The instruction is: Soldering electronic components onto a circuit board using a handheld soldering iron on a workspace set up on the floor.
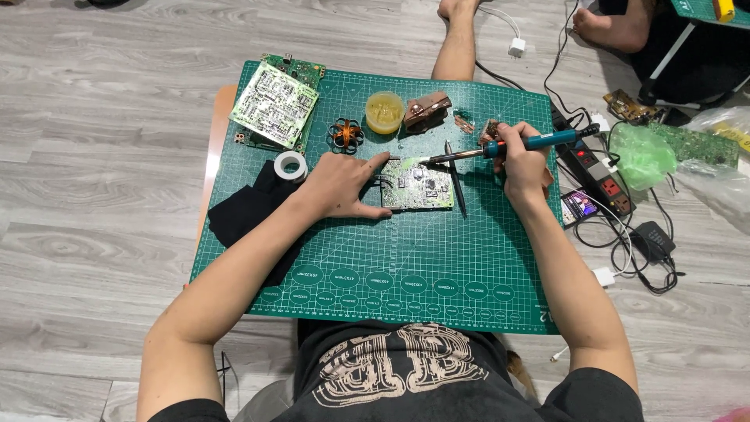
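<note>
Soldering looks mid-way: left hand (pixel 340 186) flat on the circuit board (pixel 418 185), right hand (pixel 522 160) gripping the soldering iron (pixel 508 147), tip at the board's far edge.

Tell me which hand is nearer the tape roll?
Left. The left hand lies just right of the white tape roll, pressing the small circuit board. The right hand is far across the cutting mat, gripping the soldering iron.

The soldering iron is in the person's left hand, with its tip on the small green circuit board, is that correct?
Not quite. The head view shows the soldering iron in the right hand; the left hand steadies the small green circuit board. The tip is at the board.
</note>
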